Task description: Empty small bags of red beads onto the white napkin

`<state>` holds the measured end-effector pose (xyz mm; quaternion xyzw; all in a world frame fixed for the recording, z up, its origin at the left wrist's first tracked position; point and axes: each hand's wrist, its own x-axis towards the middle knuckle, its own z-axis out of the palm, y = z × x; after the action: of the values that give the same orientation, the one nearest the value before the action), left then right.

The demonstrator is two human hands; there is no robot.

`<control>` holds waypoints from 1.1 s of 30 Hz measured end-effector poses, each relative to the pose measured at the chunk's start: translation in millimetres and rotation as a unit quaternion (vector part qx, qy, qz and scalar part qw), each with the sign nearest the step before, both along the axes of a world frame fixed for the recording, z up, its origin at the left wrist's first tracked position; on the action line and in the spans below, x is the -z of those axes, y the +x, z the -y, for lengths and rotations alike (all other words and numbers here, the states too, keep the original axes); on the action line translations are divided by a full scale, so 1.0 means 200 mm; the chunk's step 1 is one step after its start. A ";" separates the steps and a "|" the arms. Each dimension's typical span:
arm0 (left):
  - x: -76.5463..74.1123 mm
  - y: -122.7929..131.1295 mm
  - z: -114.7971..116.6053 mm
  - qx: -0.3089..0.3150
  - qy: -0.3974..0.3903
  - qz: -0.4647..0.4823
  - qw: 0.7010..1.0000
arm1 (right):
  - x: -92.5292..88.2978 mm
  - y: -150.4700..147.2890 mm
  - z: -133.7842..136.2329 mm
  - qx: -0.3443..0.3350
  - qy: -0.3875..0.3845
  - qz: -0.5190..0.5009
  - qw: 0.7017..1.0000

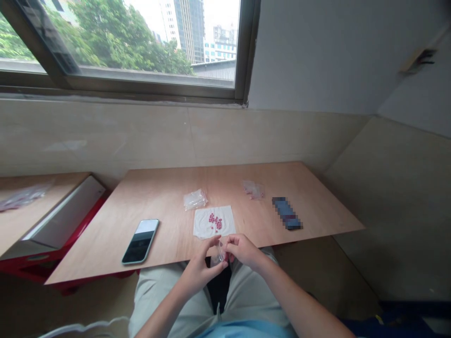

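A small clear plastic bag [218,254] hangs between my two hands at the table's front edge. My left hand [206,263] holds its left side between thumb and fingers. On the other side, the fingers of my right hand [240,249] are pinched together at the bag's right edge. Just beyond my hands lies a white sheet [200,225] with several small red pieces [215,221] on it. Behind it to the left is a stack of clear bags [195,199]. Farther right, more clear bags [253,189] show bits of red.
A phone [141,241] lies on the wooden table [169,239] at the left, and a dark, blurred-out object [287,213] at the right. On a side table [21,225] at the far left are plastic bags [24,197]. A wall and window stand behind.
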<state>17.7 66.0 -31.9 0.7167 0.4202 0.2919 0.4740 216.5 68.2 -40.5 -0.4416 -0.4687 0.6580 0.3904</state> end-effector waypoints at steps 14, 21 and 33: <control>0.10 0.02 -0.05 0.046 -0.124 0.171 0.976 | -0.02 0.01 -0.01 -0.005 0.017 0.011 1.000; 0.00 -0.07 -0.13 -0.010 -0.096 0.104 0.990 | -0.01 0.13 -0.03 0.010 0.111 0.159 0.981; -0.02 -0.24 -0.58 -0.010 0.265 -0.292 0.919 | 0.09 0.18 -0.34 0.058 0.341 0.403 0.847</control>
<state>-30.2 182.6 -28.3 0.8652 0.4545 0.1746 0.1201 252.5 136.0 -59.2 -0.5335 -0.7531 0.1970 0.3307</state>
